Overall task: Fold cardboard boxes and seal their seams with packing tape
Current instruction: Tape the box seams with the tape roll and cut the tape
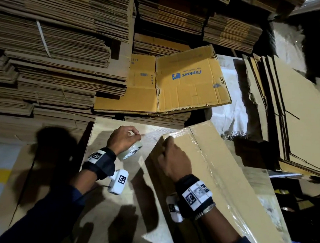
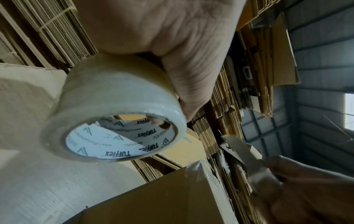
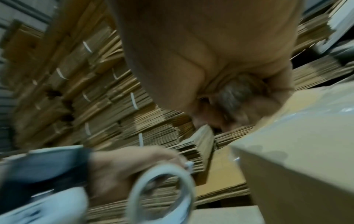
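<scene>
My left hand point(image 1: 122, 140) grips a tape roll point(image 1: 132, 152) at 10 o'clock from the box point(image 1: 227, 176). My right hand point(image 1: 173, 160) presses curled fingers on the box's taped corner.
</scene>
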`<state>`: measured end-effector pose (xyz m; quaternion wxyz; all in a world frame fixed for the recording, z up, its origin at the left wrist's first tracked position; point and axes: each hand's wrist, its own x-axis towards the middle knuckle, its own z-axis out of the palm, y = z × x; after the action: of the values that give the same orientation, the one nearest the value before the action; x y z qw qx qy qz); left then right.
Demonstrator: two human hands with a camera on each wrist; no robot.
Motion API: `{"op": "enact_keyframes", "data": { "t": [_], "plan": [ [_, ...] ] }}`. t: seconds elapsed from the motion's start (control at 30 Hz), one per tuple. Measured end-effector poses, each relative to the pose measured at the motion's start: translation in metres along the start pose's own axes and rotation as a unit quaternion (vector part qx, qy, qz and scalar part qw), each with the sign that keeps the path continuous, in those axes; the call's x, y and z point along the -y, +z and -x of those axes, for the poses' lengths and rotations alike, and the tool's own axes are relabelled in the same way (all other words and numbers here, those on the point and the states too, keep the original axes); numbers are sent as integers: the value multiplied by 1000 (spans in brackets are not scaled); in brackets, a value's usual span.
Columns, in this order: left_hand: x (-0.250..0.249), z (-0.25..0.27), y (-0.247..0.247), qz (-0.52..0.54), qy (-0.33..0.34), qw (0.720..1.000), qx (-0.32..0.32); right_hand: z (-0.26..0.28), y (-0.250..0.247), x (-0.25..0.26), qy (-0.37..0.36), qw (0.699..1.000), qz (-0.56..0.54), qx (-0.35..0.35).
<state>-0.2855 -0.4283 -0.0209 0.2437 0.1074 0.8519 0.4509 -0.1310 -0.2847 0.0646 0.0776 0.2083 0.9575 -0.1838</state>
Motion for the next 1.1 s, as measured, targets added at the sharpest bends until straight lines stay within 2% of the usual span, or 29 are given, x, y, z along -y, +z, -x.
{"op": "enact_keyframes", "data": {
  "t": [0.07, 0.13, 0.27, 0.47, 0.6, 0.73, 0.83, 0.9, 1.0, 1.1],
  "plan": [
    [1, 6, 0, 20, 5, 1000, 0, -21, -4, -8, 40, 997, -42, -55],
    [-1, 12, 4, 33, 19, 999, 4, -47, -5, -16, 71, 993, -42, -79],
    [-4, 19, 14, 64, 10, 998, -4, -77, 8, -27, 117, 991, 23, -53],
    [-8, 26, 27, 99, 6, 995, -26, -82, 28, -34, 86, 994, 49, -55],
    [-23, 34, 29, 184, 35, 981, -48, -85, 34, -36, 58, 995, 71, -37],
    [-38, 49, 29, 262, 55, 963, -31, -87, 29, -49, 28, 999, 3, -21],
    [-65, 62, 39, 297, 57, 953, -20, -77, 9, -72, 22, 992, -122, 20],
    [-90, 67, 47, 304, 55, 949, -70, -67, -5, -91, 53, 976, -211, 32],
    [-123, 78, 77, 227, 112, 949, -186, -41, -24, -137, 79, 958, -274, -15],
    [-151, 96, 116, 143, 177, 947, -226, -10, -44, -194, 83, 943, -316, -55]
  ]
}}
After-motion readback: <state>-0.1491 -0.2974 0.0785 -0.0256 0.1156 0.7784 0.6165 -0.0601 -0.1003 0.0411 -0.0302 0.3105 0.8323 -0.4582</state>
